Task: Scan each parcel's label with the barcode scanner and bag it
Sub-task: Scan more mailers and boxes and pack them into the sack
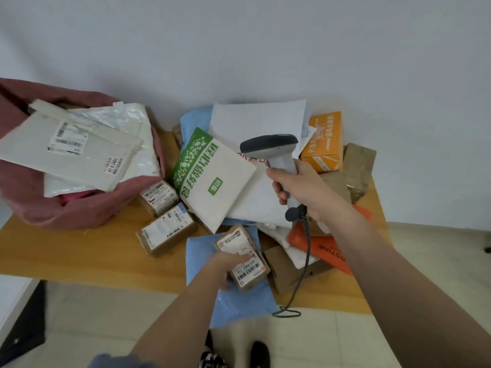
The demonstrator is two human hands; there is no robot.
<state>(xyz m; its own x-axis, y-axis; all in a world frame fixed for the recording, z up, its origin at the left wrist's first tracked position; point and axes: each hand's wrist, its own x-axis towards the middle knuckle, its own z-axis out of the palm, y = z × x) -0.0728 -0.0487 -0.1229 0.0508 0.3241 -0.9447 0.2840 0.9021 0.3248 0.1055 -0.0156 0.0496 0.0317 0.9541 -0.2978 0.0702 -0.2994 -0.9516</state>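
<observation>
Your left hand [231, 264] clamps small box [243, 257], near table [79, 251] front edge, lying on blue mailer [228, 301]. Looks light, stiff cardboard; hold by sides, keep thumb off barcode. Brown box, white label up, barcode at near end. Beyond box, right hand [300, 187] wraps scanner [273, 155] handle, head aimed left. Far left of box: pink bag [79, 208], open, mailers inside.
</observation>
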